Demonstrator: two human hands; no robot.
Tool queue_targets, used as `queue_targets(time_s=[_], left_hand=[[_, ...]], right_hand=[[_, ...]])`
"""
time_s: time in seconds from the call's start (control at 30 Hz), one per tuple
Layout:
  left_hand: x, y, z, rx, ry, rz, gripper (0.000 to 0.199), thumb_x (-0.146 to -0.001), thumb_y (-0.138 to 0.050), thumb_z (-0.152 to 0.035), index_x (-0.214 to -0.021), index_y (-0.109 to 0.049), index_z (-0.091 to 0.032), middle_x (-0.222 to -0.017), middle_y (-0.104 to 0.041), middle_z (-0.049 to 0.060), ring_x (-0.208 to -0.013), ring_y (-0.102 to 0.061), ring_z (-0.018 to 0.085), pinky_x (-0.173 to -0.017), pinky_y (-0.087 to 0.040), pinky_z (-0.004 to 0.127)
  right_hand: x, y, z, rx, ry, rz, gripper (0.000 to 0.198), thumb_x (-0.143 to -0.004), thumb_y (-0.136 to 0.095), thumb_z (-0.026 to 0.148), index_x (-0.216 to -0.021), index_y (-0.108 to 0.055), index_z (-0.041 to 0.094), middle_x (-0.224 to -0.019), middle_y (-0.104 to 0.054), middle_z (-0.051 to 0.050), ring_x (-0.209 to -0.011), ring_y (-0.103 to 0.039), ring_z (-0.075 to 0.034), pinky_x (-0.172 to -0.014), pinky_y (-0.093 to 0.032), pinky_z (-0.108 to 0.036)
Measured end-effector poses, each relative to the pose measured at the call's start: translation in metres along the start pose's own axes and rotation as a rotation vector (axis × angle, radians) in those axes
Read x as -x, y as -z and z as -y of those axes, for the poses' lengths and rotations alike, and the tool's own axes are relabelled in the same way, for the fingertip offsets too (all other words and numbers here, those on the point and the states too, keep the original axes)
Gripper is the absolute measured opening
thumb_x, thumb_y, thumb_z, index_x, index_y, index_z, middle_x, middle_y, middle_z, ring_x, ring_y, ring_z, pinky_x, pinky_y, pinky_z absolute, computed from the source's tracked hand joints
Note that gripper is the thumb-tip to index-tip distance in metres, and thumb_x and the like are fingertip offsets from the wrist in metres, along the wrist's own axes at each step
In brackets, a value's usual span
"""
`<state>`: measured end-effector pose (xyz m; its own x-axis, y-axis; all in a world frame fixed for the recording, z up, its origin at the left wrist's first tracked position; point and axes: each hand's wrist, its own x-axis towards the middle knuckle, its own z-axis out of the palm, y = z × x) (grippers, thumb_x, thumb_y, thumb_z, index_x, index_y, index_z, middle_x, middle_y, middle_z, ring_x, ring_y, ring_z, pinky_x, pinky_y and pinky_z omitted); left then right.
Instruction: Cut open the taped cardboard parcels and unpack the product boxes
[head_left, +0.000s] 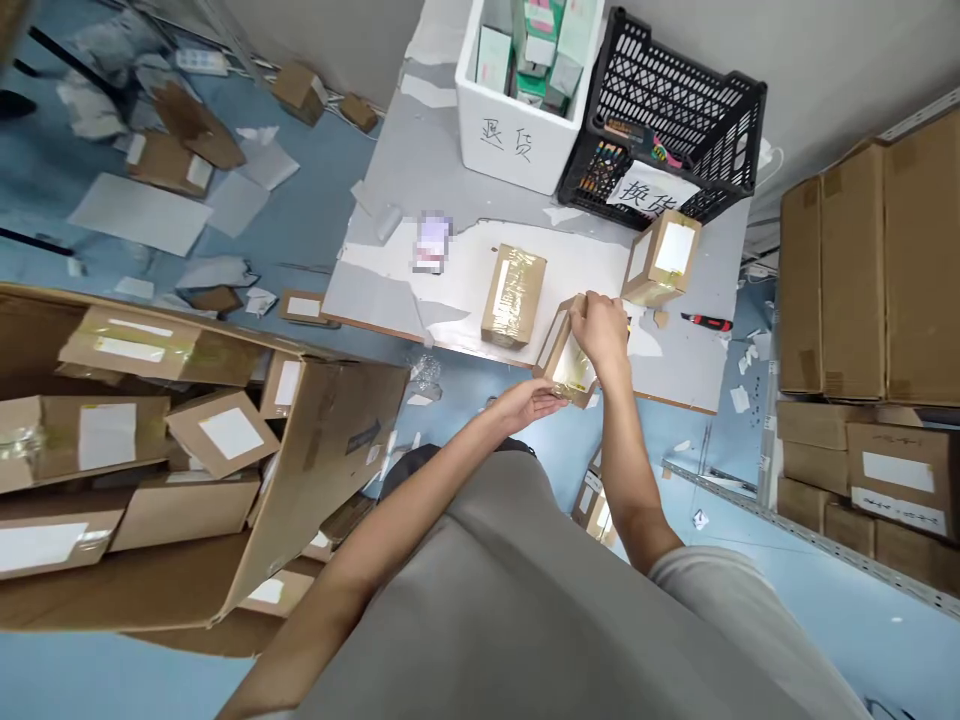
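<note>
A small cardboard box [551, 346] with a white label and clear tape juts over the table's front edge. My right hand [602, 325] grips it from above, fingers bent over its far side. At the near end, my left hand [531, 402] has its palm turned up and its fingers against the taped edge; part of its grip is hidden. Left of this box lies a second taped box [514, 297]. A labelled box [663, 258] stands farther back on the right. Near it lies a red-and-black utility knife [707, 322].
On the table [450, 140] stand a white bin [517, 140] of green-and-white cartons and a black crate [675, 75]. A large carton [322, 450] full of boxes is at my left. Shelved boxes [900, 470] line the right. Paper scraps [247, 180] litter the floor.
</note>
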<state>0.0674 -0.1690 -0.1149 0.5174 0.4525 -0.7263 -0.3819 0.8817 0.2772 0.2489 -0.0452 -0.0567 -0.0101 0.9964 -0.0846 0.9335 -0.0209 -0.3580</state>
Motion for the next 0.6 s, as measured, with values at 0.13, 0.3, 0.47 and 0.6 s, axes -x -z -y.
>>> queue_targets(time_s=[0.13, 0.3, 0.47, 0.6], left_hand=[[-0.045, -0.013, -0.018, 0.018, -0.053, -0.14, 0.017, -0.081, -0.09, -0.019, -0.088, -0.074, -0.019, -0.107, -0.087, 0.019, -0.133, -0.083, 0.038, -0.134, -0.055, 0.051], [-0.038, -0.002, -0.027, 0.082, -0.163, -0.181, 0.015, -0.085, -0.086, -0.018, -0.094, -0.075, -0.019, -0.127, -0.087, 0.016, -0.133, -0.082, 0.032, -0.132, -0.055, 0.045], [0.036, 0.077, -0.019, 0.16, -0.208, -0.184, 0.02, -0.093, -0.084, -0.023, -0.113, -0.082, -0.018, -0.159, -0.077, 0.021, -0.142, -0.079, 0.035, -0.131, -0.056, 0.047], [0.116, 0.174, 0.0, 0.394, -0.31, -0.371, 0.014, -0.101, -0.072, -0.021, -0.112, -0.082, -0.019, -0.166, -0.072, 0.019, -0.15, -0.074, 0.031, -0.131, -0.056, 0.042]], right_hand=[[-0.042, -0.03, -0.016, -0.046, -0.064, 0.127, 0.029, -0.112, -0.058, 0.031, -0.127, -0.075, 0.013, -0.137, -0.08, -0.029, -0.141, -0.066, -0.048, -0.127, -0.052, -0.07], [-0.054, -0.058, 0.005, -0.228, 0.05, 0.099, 0.045, -0.11, -0.056, 0.025, -0.149, -0.07, 0.006, -0.158, -0.074, -0.028, -0.155, -0.065, -0.041, -0.139, -0.045, -0.063], [-0.034, -0.084, 0.082, -0.326, 0.277, 0.096, 0.051, -0.114, -0.058, 0.037, -0.155, -0.071, 0.012, -0.161, -0.074, -0.024, -0.154, -0.067, -0.04, -0.14, -0.045, -0.063], [-0.008, -0.118, 0.172, -0.375, 0.469, 0.225, 0.05, -0.115, -0.061, 0.046, -0.152, -0.075, 0.016, -0.156, -0.078, -0.021, -0.149, -0.071, -0.038, -0.137, -0.05, -0.06]])
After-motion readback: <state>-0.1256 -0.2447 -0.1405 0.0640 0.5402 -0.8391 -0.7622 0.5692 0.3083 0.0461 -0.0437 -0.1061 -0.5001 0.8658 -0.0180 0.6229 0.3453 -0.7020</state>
